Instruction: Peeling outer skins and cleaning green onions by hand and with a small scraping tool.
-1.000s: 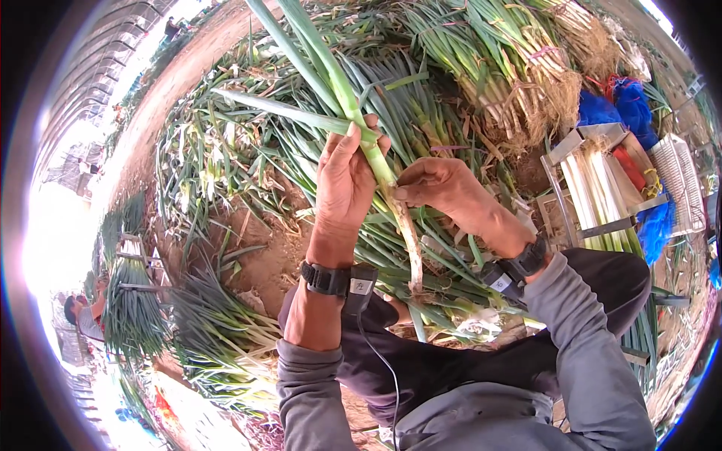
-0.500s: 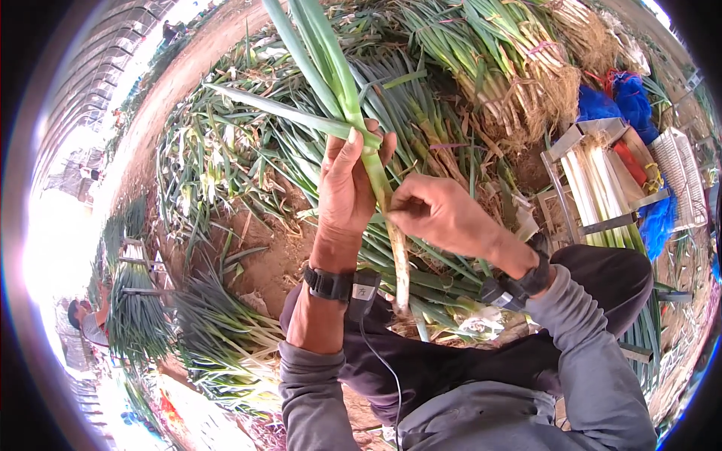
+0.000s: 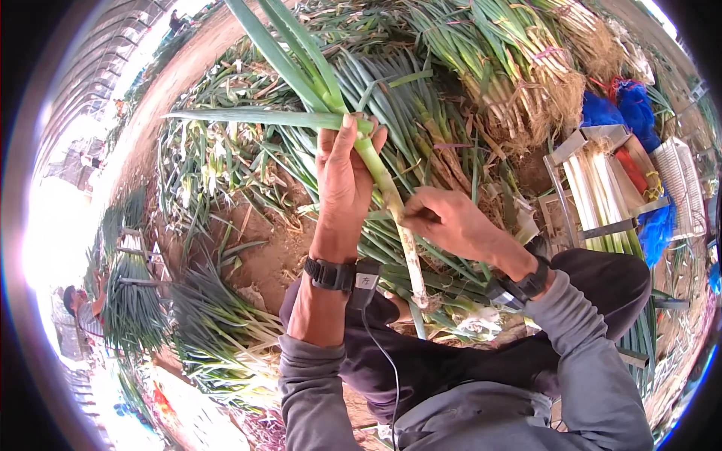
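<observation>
A large green onion (image 3: 385, 184) with long green leaves slants in front of me, its leaves up to the left and its root end down by my knees. My left hand (image 3: 344, 184) is wrapped round the stalk just below where the leaves fork, thumb on top. One leaf is bent out sideways to the left. My right hand (image 3: 460, 229) is closed in a pinch at the lower stalk, where pale, stained outer skin shows. Whether its fingertips hold a loose piece of skin is too small to tell.
Loose green onions and trimmed leaves (image 3: 218, 150) cover the ground ahead. Tied bundles (image 3: 519, 68) lie at the far right. A metal rack (image 3: 560, 188) holds white stalks, near blue netting (image 3: 635, 109) and a white basket (image 3: 681, 188). A person (image 3: 83, 308) is at the left.
Both hands and the green onion have shifted slightly. The leaves have swung to the left and the root end to the right. My right hand stays at the lower stalk.
</observation>
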Tool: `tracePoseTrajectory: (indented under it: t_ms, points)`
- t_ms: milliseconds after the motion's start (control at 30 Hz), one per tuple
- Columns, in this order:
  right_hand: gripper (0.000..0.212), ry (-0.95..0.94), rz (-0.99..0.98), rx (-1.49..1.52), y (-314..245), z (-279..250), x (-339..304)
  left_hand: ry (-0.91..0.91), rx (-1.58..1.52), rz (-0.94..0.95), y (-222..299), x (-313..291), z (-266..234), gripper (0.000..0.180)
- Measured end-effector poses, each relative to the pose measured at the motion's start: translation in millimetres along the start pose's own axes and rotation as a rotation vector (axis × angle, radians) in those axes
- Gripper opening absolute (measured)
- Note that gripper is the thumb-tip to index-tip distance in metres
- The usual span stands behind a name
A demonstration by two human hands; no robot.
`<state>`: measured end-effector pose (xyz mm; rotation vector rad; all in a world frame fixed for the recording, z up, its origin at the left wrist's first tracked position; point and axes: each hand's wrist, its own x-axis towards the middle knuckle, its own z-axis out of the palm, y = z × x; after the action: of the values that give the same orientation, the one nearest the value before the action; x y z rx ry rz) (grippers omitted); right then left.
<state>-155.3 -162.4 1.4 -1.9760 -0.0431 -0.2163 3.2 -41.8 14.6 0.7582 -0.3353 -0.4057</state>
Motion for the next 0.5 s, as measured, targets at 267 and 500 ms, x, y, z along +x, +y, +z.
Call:
tracePoseTrajectory:
  t_ms: [267, 500]
  points:
    - [0.025, -0.802, 0.349, -0.762, 205.1, 24.6, -157.8, 0.121, 0.015, 0.087, 8.1, 9.4, -14.5, 0.022]
    - [0.021, 0.215, -0.018, -0.331, 79.5, 7.8, -42.7, 0.217, 0.105, 0.182, -7.9, 3.2, -19.8, 0.040]
